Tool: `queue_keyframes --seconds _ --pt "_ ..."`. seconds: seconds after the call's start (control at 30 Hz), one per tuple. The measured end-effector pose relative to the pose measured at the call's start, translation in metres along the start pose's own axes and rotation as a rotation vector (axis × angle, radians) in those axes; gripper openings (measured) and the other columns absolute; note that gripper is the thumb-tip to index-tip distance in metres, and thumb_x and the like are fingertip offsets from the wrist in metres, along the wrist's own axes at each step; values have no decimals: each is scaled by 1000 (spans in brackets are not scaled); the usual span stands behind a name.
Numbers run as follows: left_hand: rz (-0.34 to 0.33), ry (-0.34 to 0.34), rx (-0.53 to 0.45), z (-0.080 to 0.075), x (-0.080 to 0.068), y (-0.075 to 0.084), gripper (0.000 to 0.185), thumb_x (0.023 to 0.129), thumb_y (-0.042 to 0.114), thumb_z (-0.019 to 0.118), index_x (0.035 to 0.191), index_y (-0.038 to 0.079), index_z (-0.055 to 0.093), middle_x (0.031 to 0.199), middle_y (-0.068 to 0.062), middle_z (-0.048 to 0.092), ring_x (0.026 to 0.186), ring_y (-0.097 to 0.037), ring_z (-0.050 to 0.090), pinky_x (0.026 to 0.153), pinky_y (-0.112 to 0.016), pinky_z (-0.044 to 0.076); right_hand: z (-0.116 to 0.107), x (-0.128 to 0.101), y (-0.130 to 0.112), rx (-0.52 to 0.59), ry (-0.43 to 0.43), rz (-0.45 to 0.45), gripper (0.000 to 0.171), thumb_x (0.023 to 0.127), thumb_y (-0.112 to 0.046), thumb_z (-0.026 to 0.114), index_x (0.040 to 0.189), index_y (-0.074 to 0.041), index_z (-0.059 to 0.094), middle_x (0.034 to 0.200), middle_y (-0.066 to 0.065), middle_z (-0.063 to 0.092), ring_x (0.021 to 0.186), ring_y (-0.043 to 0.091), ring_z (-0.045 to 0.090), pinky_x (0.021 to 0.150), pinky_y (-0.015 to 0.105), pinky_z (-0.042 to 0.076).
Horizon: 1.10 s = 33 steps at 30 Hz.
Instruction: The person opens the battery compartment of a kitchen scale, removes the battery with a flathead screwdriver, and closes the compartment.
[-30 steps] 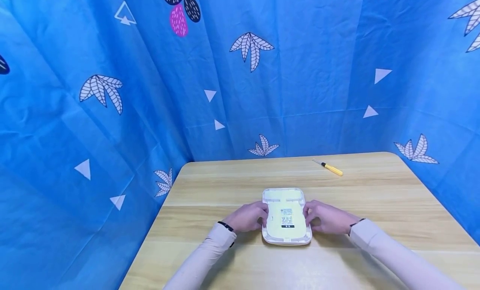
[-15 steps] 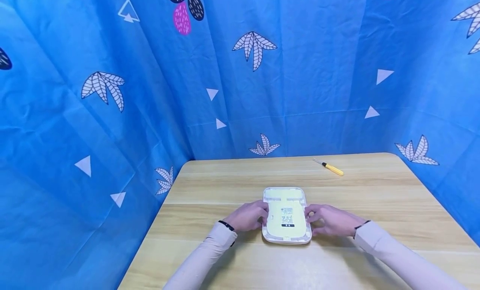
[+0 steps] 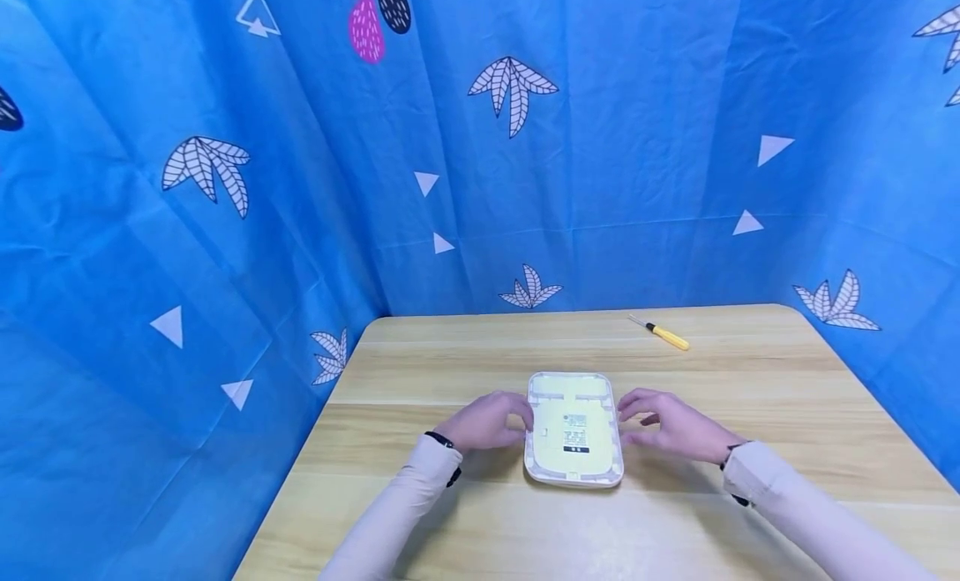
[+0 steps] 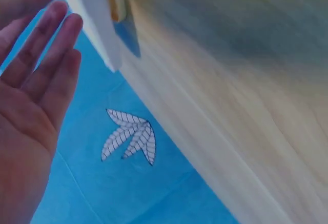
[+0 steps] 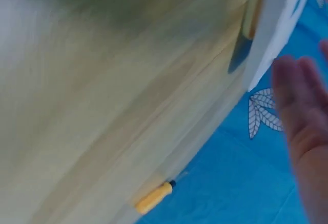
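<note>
Two hands flank a white flat device (image 3: 573, 429) lying near the middle of the wooden table (image 3: 750, 398). Left hand (image 3: 487, 420) rests against the device's left edge, fingers fairly straight in the wrist view and gripping nothing. Right hand (image 3: 671, 425) is just beside the right edge, fingers spread and relaxed, holding nothing; contact cannot be told. Well apart, near the far right edge, lies a yellow-handled screwdriver (image 3: 663, 336). Blue patterned cloth (image 3: 225, 231) surrounds the table.
</note>
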<state>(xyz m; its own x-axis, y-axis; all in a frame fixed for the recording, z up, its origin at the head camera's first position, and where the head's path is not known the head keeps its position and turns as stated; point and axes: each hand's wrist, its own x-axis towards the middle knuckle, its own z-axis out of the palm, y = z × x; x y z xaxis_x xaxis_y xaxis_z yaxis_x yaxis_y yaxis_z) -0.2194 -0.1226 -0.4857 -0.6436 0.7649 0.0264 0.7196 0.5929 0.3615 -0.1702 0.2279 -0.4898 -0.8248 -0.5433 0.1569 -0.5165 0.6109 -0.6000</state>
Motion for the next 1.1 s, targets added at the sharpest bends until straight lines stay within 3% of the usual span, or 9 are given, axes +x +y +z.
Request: queue_keyframes --seconds 0.13,0.27,0.43,0.6,0.9,1.1 --pt "-101 95 -221 -6 2 -13 14 95 16 73 107 12 77 109 4 75 105 -9 67 99 -29 58 1 -3 -1 73 38 135 32 95 -20 74 118 1 71 117 14 73 100 23 70 84 32 65" --pt "-201 163 -386 -1 7 -31 19 98 20 70 113 9 76 109 2 76 101 -9 67 92 -25 59 4 -7 -3 174 35 222 39 97 -19 70 124 10 65 109 15 74 92 19 70 77 21 61" --pt "-318 193 -543 6 12 -41 28 100 19 68 123 3 71 117 -8 74 102 -19 69 87 -30 63 9 -12 -3 392 -26 304 46 100 -16 65 130 18 55 98 19 73 81 26 71 68 34 66" --pt "-420 226 -728 14 24 -46 36 100 17 67 131 0 65 120 -15 71 102 -29 70 84 -40 66 19 -17 -2 569 -79 439 55 101 -19 65 138 17 45 93 19 74 78 27 72 67 40 67" --pt "-564 257 -918 32 47 -52 44 99 20 67 138 3 61 130 -18 65 105 -24 70 92 -35 64 33 -22 -8 747 -151 457 65 104 -22 60 146 18 28 94 22 75 77 26 74 71 42 68" --pt "-596 279 -947 37 56 -54 48 97 20 67 142 2 58 132 -20 67 103 -22 73 93 -36 64 40 -26 -8 871 -182 457 77 106 -24 58 151 19 13 96 25 74 77 24 75 74 40 69"
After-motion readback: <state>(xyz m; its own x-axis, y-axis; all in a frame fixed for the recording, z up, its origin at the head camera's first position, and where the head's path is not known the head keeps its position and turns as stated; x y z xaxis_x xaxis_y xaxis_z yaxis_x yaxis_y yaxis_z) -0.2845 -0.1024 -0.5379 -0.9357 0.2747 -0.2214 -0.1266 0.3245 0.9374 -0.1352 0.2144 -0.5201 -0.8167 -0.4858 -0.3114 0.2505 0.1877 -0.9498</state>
